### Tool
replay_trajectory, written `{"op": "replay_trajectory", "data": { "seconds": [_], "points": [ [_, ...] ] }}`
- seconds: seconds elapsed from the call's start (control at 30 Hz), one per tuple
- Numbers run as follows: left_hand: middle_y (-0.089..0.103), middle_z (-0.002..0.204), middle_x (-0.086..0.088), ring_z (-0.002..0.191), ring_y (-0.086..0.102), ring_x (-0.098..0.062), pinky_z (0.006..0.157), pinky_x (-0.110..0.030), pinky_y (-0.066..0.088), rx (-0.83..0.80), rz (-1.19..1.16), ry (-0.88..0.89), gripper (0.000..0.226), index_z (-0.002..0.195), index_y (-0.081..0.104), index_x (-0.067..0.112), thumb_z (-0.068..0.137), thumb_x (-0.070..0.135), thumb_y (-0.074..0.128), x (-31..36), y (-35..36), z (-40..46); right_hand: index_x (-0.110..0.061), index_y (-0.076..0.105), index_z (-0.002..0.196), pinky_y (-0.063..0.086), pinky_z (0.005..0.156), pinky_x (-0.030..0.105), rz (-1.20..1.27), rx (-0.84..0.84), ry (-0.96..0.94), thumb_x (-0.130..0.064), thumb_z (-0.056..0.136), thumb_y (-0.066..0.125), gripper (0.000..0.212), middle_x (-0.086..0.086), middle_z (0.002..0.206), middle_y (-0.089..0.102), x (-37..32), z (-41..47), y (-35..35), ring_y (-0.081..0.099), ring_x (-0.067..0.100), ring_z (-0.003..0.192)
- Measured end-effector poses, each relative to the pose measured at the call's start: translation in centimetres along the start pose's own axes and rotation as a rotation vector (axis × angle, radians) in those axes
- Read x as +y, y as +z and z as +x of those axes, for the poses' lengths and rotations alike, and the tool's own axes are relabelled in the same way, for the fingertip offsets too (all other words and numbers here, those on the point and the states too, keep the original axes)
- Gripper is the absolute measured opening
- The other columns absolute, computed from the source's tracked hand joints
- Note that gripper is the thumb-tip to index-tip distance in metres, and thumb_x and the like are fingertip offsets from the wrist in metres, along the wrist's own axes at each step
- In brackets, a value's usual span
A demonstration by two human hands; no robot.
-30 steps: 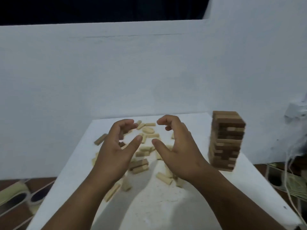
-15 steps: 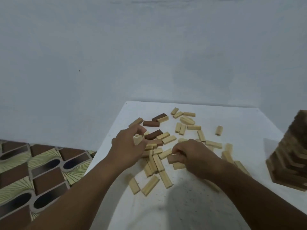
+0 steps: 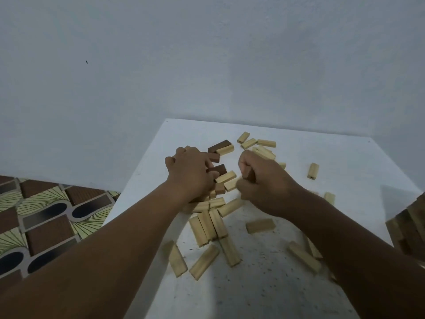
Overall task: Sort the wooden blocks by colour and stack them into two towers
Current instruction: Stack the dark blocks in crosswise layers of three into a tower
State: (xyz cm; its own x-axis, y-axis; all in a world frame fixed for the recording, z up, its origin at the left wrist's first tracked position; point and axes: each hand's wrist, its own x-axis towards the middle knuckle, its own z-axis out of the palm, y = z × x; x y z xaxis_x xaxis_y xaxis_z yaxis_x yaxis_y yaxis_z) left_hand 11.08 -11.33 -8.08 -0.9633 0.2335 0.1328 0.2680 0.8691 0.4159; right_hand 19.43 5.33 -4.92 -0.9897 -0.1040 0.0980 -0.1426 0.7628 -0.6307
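Observation:
Many light wooden blocks (image 3: 208, 224) lie scattered on the white table (image 3: 264, 284), with a few dark brown blocks (image 3: 219, 145) among them near the far left. My left hand (image 3: 189, 173) lies on the pile, its fingers curled over a dark brown block (image 3: 218, 168). My right hand (image 3: 262, 180) is closed in a fist around another dark brown block (image 3: 249, 176), just above the pile. A stacked tower of mostly dark blocks (image 3: 411, 229) stands at the table's right edge, cut off by the frame.
A pale wall rises right behind the table. The table's left edge (image 3: 147, 171) drops to a patterned floor (image 3: 46, 217). Single light blocks lie apart at the far right (image 3: 313, 170) and near the front (image 3: 260, 225).
The camera has tilted down and left, pushing the tower to the frame edge. My left hand moved forward onto the dark blocks. My right hand lifted from the pile with a dark block in its fist.

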Motion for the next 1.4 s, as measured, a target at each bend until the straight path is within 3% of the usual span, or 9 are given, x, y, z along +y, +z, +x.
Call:
{"op": "replay_trajectory", "data": {
  "seconds": [0.17,0.4,0.53,0.73,0.87,1.03,1.13,1.23,1.4],
  "points": [
    [0.063,0.091,0.016,0.091,0.059,-0.012,0.081,-0.030,0.045,0.172,-0.404,-0.032,0.015,0.091,0.059,0.029,0.086,0.024,0.072,-1.0,-1.6,-1.0,-0.035,0.064,0.105,0.053,0.069,0.029,-0.255,-0.049,0.024,-0.028,0.090,0.062,0.017,-0.008,0.088,0.067,-0.4,1.8,2.4,0.060,0.013,0.076],
    [0.067,0.096,0.011,0.090,0.064,-0.005,0.068,-0.022,0.045,0.329,-0.807,-0.275,0.017,0.102,0.059,0.029,0.089,0.026,0.069,-2.2,-4.7,-6.0,-0.033,0.065,0.107,0.048,0.069,0.029,-0.482,-0.162,0.008,-0.031,0.090,0.058,0.019,-0.009,0.093,0.064,-1.9,3.7,3.1,0.060,0.016,0.084],
    [0.068,0.099,0.010,0.079,0.066,-0.003,0.048,-0.010,0.042,0.301,-0.912,-0.338,0.024,0.110,0.053,0.031,0.092,0.025,0.067,-1.7,-5.7,-9.6,-0.023,0.062,0.108,0.054,0.075,0.036,-0.566,-0.087,0.015,-0.033,0.091,0.058,0.020,-0.001,0.099,0.066,-2.2,3.0,3.1,0.062,0.020,0.085],
    [0.071,0.096,0.002,0.084,0.072,-0.018,0.077,-0.041,0.061,0.149,-0.984,-0.350,0.037,0.105,0.052,0.042,0.087,0.015,0.068,0.2,-5.0,-14.0,-0.028,0.063,0.091,0.049,0.070,0.030,-0.351,0.156,0.208,-0.054,0.086,0.059,0.026,-0.009,0.087,0.066,-2.6,-2.9,-0.4,0.060,0.012,0.079],
    [0.073,0.085,0.006,0.081,0.069,-0.011,0.067,-0.032,0.055,0.061,-0.914,-0.271,0.037,0.100,0.061,0.047,0.082,0.016,0.070,2.9,-3.3,-16.3,-0.026,0.063,0.070,0.050,0.066,0.027,-0.212,0.254,0.346,-0.081,0.081,0.044,0.059,-0.011,0.066,0.063,-3.3,-10.9,-1.0,0.059,0.004,0.066],
    [0.073,0.073,0.001,0.072,0.069,-0.015,0.069,-0.033,0.053,-0.054,-0.873,-0.216,0.031,0.103,0.063,0.040,0.083,0.017,0.072,6.5,-1.5,-18.6,-0.020,0.066,0.071,0.046,0.063,0.024,-0.216,0.152,0.485,-0.066,0.083,0.057,0.048,-0.004,0.068,0.065,-2.8,-18.6,-0.1,0.060,0.005,0.067],
    [0.071,0.073,0.009,0.068,0.065,-0.001,0.063,-0.015,0.047,-0.029,-0.783,-0.145,0.031,0.103,0.065,0.039,0.083,0.018,0.073,7.8,-0.7,-20.6,-0.028,0.059,0.086,0.048,0.070,0.024,-0.232,0.060,0.418,-0.060,0.083,0.061,0.032,-0.008,0.079,0.063,-2.7,-20.4,0.1,0.059,0.004,0.077],
    [0.060,0.083,0.029,0.076,0.058,0.014,0.062,0.000,0.040,0.068,-0.583,-0.013,0.034,0.101,0.063,0.042,0.083,0.015,0.073,7.8,0.1,-22.5,-0.031,0.046,0.092,0.045,0.061,0.023,-0.061,0.216,0.371,-0.058,0.081,0.063,0.034,-0.009,0.069,0.057,-1.2,-21.2,0.3,0.056,0.004,0.065],
    [0.068,0.105,0.012,0.090,0.060,-0.005,0.079,-0.018,0.046,0.082,-0.342,0.118,0.040,0.130,0.062,0.029,0.090,0.026,0.066,7.3,0.6,-22.8,-0.027,0.030,0.095,0.033,0.055,0.023,0.074,0.226,0.303,-0.017,0.081,0.055,0.030,-0.010,0.065,0.043,1.0,-21.3,0.5,0.042,0.007,0.055]
  ]
}}
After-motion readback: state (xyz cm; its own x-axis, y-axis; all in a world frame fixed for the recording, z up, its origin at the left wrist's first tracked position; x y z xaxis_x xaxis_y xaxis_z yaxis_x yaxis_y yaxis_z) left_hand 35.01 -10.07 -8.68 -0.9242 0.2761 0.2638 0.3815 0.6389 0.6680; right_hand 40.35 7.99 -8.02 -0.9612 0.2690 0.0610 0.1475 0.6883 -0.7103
